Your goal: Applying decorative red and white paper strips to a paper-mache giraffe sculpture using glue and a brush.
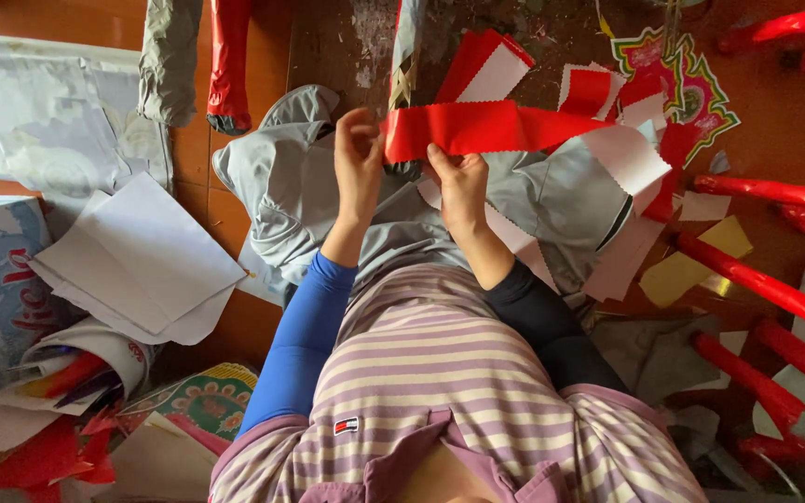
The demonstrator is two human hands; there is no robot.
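1. Head view is looking down your striped shirt (440,373) to both hands, raised over your lap.
2. Your left hand (358,158) is pinching closed on the near end of the red paper strip (477,129); your right hand (461,184) is gripping its lower edge just beside it.
3. That strip is stretching rightward into a white zigzag-edged piece (628,156), hanging unsupported above your grey trousers (300,186).
4. Pulling your hands apart could be tearing the strip where your fingers are creasing it; the loose far end could be snagging on the red and white cut pieces (598,91) beyond.
5. Farther out, red poles (766,284) are lying on the floor (235,326) to your right.
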